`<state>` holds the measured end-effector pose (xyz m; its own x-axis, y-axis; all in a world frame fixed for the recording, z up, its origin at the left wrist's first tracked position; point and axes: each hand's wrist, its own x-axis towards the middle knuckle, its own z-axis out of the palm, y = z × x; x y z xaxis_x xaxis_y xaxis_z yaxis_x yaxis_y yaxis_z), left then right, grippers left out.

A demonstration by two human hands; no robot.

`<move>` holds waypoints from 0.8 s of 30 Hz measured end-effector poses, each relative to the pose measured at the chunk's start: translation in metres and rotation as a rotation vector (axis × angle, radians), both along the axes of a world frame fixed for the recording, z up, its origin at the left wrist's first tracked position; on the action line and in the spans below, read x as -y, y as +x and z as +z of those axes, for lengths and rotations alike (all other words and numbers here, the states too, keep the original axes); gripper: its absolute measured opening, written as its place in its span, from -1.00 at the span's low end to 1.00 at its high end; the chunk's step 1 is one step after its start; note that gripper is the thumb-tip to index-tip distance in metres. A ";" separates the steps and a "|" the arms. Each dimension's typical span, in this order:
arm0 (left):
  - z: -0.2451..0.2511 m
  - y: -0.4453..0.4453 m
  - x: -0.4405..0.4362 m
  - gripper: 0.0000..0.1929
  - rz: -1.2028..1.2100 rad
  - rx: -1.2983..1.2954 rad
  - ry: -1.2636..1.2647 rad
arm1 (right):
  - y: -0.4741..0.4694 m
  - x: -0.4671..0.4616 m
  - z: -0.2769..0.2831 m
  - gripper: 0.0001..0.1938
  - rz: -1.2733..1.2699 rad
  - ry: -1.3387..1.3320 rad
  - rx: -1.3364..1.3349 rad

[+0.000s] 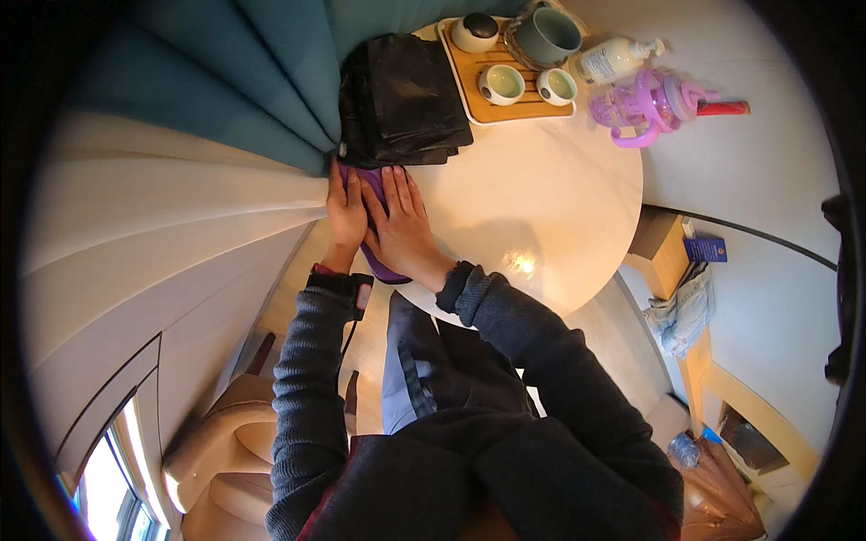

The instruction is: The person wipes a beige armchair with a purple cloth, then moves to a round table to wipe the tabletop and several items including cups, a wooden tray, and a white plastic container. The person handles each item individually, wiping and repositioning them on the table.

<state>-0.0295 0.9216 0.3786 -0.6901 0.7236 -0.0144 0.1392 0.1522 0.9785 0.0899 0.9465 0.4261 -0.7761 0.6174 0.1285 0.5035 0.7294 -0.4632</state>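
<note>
A folded purple cloth or bag (384, 268) lies at the left edge of the round white table (528, 182). My left hand (346, 215) rests along its left side with the fingers pointing away from me. Flat on the cloth's right part lies my right hand (406, 230), its fingers spread a little and partly over the table. Both hands cover much of the cloth, so I cannot tell exactly what it is. Just beyond my fingertips sits a stack of folded black plastic bags (419, 101), touching or nearly touching the cloth's far end.
A wooden tea tray (467, 88) holds two cups, a white jar (475, 32) and a grey-green pot (548, 35). Right of it stand a pump bottle (605, 61) and a purple handled bottle (636, 108). Blue and cream curtains (223, 88) hang against the table's left side.
</note>
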 end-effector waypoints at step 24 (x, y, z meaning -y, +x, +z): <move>0.031 0.392 0.063 -0.30 0.555 0.003 -0.251 | 0.340 0.012 0.023 -0.34 0.455 0.078 0.259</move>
